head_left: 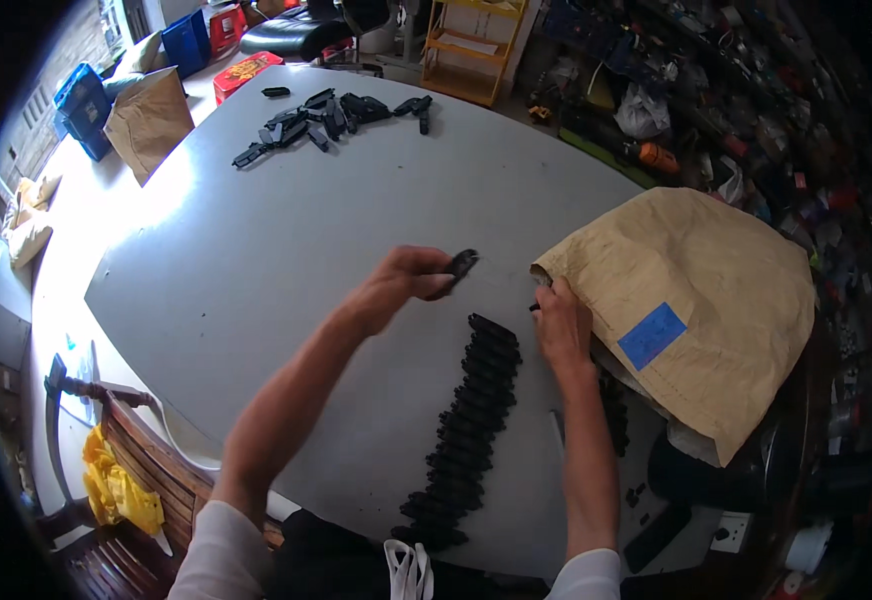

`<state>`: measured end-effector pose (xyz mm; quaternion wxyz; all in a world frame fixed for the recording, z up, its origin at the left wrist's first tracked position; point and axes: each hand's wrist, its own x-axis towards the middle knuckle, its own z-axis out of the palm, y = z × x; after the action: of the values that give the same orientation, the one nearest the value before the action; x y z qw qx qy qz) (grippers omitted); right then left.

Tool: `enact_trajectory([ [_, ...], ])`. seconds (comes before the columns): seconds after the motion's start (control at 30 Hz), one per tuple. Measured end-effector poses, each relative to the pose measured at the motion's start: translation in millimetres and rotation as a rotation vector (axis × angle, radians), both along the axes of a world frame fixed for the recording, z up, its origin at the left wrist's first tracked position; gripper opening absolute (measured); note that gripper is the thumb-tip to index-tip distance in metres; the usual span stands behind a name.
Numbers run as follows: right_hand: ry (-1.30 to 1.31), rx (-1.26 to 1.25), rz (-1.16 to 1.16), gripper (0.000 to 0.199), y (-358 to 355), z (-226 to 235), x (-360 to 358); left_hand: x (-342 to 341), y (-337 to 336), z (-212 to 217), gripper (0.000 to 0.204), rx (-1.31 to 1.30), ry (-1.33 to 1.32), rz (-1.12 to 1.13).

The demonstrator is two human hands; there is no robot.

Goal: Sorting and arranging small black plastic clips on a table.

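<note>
1. Step in hand: the person appears to be taking small black plastic parts out of a sack and setting them in a line. The left hand is raised over the desk, its fingers closed on one black part pinched at the fingertips and held clear of the surface.

2. The right hand rests at the mouth of the tan paper sack, fingers curled. A small dark item shows at its fingertips, but whether the hand grips it cannot be told.

3. The row of black parts runs from just below the two hands down toward the person's body, the pieces overlapping one another. The held part hovers above and slightly left of the row's far end.

4. Judged next move: the held part looks due for the far end of the row. That calls for a short lowering to the right, kept in line with the top piece.

5. Open room: the desk is bare grey surface left of the row and beyond it, as far as a loose scatter of black parts near the far edge, well apart from the hands.

6. Edges: the sack crowds the right side, just beside the row. The near edge lies at the row's lower end. A second tan bag stands off the far left corner.
</note>
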<state>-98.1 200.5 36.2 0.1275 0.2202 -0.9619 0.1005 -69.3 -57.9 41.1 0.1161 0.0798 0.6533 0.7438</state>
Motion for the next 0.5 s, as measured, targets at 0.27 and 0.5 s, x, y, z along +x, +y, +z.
enact_trajectory([
  [0.27, -0.064, -0.338, 0.041, 0.019, -5.9, 10.4, 7.8, -25.8, 33.6, -5.2, 0.021, 0.145, -0.162, -0.002],
  [0.5, -0.405, -0.811, 0.025, 0.011, -17.9, 17.3, 3.7, -30.1, 54.2, -1.8, 0.030, 0.160, -0.191, 0.049],
])
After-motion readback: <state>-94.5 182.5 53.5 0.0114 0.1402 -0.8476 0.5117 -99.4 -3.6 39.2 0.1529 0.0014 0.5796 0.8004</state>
